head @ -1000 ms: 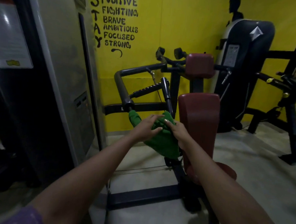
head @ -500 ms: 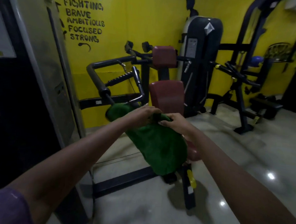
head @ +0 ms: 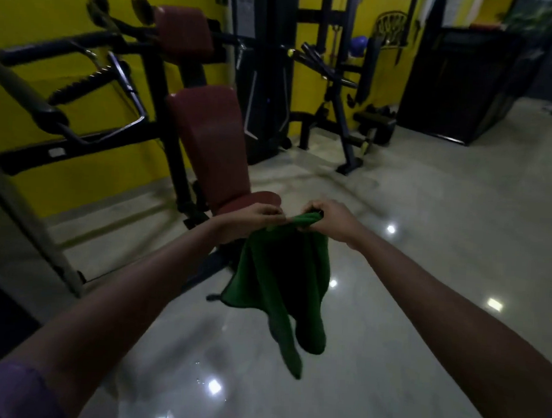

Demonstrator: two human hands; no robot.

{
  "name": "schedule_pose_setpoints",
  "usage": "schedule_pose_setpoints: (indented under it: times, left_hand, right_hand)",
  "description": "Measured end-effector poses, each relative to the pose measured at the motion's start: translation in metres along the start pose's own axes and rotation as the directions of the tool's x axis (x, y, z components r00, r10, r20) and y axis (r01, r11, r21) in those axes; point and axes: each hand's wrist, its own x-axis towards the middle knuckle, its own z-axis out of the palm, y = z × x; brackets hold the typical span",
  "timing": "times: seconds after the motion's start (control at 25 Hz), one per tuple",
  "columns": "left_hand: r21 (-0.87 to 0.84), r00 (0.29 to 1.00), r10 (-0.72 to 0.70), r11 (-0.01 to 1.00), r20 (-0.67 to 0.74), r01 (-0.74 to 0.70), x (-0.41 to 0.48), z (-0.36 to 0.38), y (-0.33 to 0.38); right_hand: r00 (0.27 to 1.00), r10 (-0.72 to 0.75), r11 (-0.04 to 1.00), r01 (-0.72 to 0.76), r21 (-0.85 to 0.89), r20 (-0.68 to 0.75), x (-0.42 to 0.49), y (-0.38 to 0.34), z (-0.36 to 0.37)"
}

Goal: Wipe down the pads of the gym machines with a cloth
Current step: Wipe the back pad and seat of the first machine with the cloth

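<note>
A green cloth (head: 280,280) hangs down in front of me, held by its top edge. My left hand (head: 251,217) pinches the cloth's left corner and my right hand (head: 330,220) grips the bunched right corner. Behind the hands stands a gym machine with a dark red back pad (head: 211,140), a dark red head pad (head: 182,32) above it and a dark red seat pad (head: 252,198) just behind my left hand. The cloth touches no pad.
Black machine arms and handles (head: 48,111) reach out at the left before a yellow wall (head: 38,10). Another black machine (head: 264,62) and a bench (head: 373,121) stand behind. A dark cabinet (head: 460,84) is at the back right. Glossy grey floor (head: 427,250) spreads to the right.
The view has swung right and down. The cloth has come off the machine's handle and now hangs spread between both hands over the floor.
</note>
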Motion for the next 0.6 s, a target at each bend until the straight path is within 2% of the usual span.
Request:
schedule_pose_setpoints:
  times: [0.08,0.12,0.24,0.32,0.4,0.48,0.6]
  left_hand:
    - [-0.043,0.993,0.109,0.993,0.035,-0.108,0.023,0.013,0.006]
    - [-0.023,0.984,0.172,0.985,0.034,-0.171,0.034,0.018,0.01]
    - [0.157,0.957,0.282,0.945,0.065,-0.288,0.067,0.028,0.023]
    - [0.299,0.948,0.301,0.9,0.102,-0.317,0.09,0.023,0.024]
    - [0.487,0.956,0.253,0.823,0.148,-0.293,0.11,0.018,0.021]
    - [0.671,0.961,0.185,0.689,0.204,-0.275,0.127,0.021,0.016]
    - [0.853,0.989,-0.015,0.51,0.144,-0.116,0.141,0.036,0.003]
  right_hand:
    - [0.998,0.057,0.998,-0.057,0.036,0.005,-0.003,0.03,-0.011]
    - [0.995,0.082,0.994,-0.085,0.063,0.059,-0.004,0.044,-0.015]
    - [0.951,0.137,0.96,-0.197,0.2,0.277,-0.001,0.086,-0.026]
    - [0.937,0.11,0.933,-0.213,0.29,0.331,0.006,0.115,-0.031]
    - [0.956,0.071,0.909,-0.18,0.377,0.285,0.016,0.14,-0.033]
    - [0.982,0.074,0.924,-0.134,0.359,0.175,0.032,0.157,-0.035]
    - [0.999,0.038,0.951,-0.045,0.305,0.032,0.055,0.17,-0.039]
